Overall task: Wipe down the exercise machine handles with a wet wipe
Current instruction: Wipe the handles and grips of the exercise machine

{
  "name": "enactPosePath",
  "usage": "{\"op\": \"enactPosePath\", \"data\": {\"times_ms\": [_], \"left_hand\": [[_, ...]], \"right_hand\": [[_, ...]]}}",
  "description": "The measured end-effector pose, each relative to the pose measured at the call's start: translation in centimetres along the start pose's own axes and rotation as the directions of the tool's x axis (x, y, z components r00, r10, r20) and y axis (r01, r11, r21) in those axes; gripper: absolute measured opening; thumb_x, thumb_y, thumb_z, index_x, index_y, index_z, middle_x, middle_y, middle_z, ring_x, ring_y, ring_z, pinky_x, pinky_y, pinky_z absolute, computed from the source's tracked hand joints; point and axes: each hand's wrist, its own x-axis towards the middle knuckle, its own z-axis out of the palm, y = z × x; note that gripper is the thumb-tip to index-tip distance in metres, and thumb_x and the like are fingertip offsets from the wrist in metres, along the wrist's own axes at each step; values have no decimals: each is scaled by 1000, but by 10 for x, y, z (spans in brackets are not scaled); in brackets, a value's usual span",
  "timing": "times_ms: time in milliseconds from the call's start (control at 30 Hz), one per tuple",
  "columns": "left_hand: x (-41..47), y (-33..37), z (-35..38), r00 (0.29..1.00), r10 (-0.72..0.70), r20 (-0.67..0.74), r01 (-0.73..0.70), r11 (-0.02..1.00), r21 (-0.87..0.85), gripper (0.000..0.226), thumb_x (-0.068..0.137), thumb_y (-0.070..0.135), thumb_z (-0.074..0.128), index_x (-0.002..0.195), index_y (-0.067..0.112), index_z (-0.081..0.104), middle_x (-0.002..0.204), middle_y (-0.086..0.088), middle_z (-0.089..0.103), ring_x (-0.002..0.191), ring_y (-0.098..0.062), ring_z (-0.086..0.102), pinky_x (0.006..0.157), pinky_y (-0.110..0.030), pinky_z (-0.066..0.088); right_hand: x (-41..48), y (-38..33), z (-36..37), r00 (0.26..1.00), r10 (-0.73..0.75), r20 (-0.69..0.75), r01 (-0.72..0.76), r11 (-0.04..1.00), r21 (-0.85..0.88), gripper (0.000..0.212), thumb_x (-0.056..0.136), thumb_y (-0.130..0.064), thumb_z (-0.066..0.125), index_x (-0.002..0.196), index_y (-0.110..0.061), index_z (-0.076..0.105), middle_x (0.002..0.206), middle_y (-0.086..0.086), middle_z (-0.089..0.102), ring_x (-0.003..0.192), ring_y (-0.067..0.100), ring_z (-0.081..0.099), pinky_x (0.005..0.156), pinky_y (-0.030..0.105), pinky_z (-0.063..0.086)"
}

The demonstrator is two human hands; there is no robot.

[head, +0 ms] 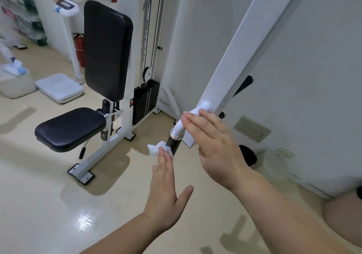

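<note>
Head camera looks down on the cable machine's handle (173, 143), a black grip hanging from a bent white tube (196, 111) at the foot of the slanted white arm (244, 48). Left hand (164, 179) reaches in, fingers straight and together, thumb spread wide, fingertips pressing a crumpled white wet wipe (155, 149) against the left side of the black grip. Right hand (215, 146) sits higher, fingers flat and extended across the white tube; whether it touches is hard to tell. Behind, the black padded seat (70, 128), backrest (107, 50) and weight stack (145, 101) stand on the cream floor (49, 204).
</note>
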Motion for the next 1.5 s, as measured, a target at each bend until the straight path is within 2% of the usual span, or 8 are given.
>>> {"op": "enactPosePath", "data": {"times_ms": [133, 367, 567, 867, 1000, 1233, 1400, 1500], "left_hand": [[33, 24, 5, 970, 32, -242, -30, 999, 13, 101, 93, 46, 51, 158, 12, -18, 168, -9, -22, 157, -21, -16, 126, -51, 2], [18, -3, 40, 950, -98, -295, 186, 939, 290, 105, 85, 54, 48, 159, 11, -12, 166, -4, -29, 153, -28, -4, 122, -61, 19], [57, 18, 30, 904, 1, -427, 167, 919, 358, 110, 83, 52, 54, 158, 5, -11, 168, -17, -15, 158, -31, -7, 126, -47, -8], [38, 4, 40, 935, -90, -343, 264, 823, 503, 113, 81, 56, 51, 157, 3, -13, 167, -21, -15, 157, -31, -12, 122, -49, -2], [51, 22, 27, 929, -54, -365, 227, 863, 451, 113, 80, 54, 51, 157, 6, -17, 167, -16, -22, 157, -27, -15, 126, -45, -3], [15, -6, 37, 947, -263, -183, 320, 807, 496, 108, 84, 53, 47, 157, 5, -15, 161, -7, -40, 155, -22, -22, 127, -50, 3], [28, 10, 26, 956, -157, -250, 244, 896, 371, 111, 83, 52, 44, 146, 25, -43, 164, -4, -34, 150, -7, -30, 123, -28, -16], [12, 5, 25, 957, -246, -154, 288, 867, 406, 116, 88, 43, 52, 140, 24, -49, 161, 1, -38, 150, -6, -24, 126, -32, -10]], "right_hand": [[17, 17, -9, 982, -128, 138, 141, 986, -89, 71, 85, 3, 34, 151, -19, 45, 158, 3, 44, 148, 30, 38, 123, 53, 25], [36, 20, -6, 970, -187, 155, 187, 982, 12, 67, 85, -3, 23, 142, -12, 57, 151, 8, 53, 137, 38, 48, 119, 51, 33], [45, 15, -3, 978, -176, 115, 167, 983, 77, 61, 86, -13, 28, 133, -12, 66, 137, 6, 65, 122, 39, 57, 106, 55, 47], [40, 16, 7, 986, -136, 95, 111, 966, 233, 58, 89, -20, 31, 137, -14, 63, 140, 2, 61, 128, 32, 46, 108, 44, 41], [42, 17, 2, 984, -120, 131, 73, 946, 315, 64, 85, -24, 29, 140, -16, 60, 145, -1, 57, 136, 28, 40, 119, 39, 26], [40, 20, 4, 973, -126, 194, 44, 924, 379, 69, 85, -22, 22, 147, -16, 52, 159, -3, 41, 151, 21, 25, 126, 31, -5], [33, 22, 8, 983, -119, 139, 43, 888, 457, 66, 87, -15, 24, 146, -14, 53, 160, 0, 39, 154, 22, 24, 127, 31, -5], [28, 23, 10, 990, -97, 100, 34, 866, 498, 64, 87, -10, 25, 144, -11, 55, 159, 4, 42, 153, 23, 25, 128, 34, -1]]}}
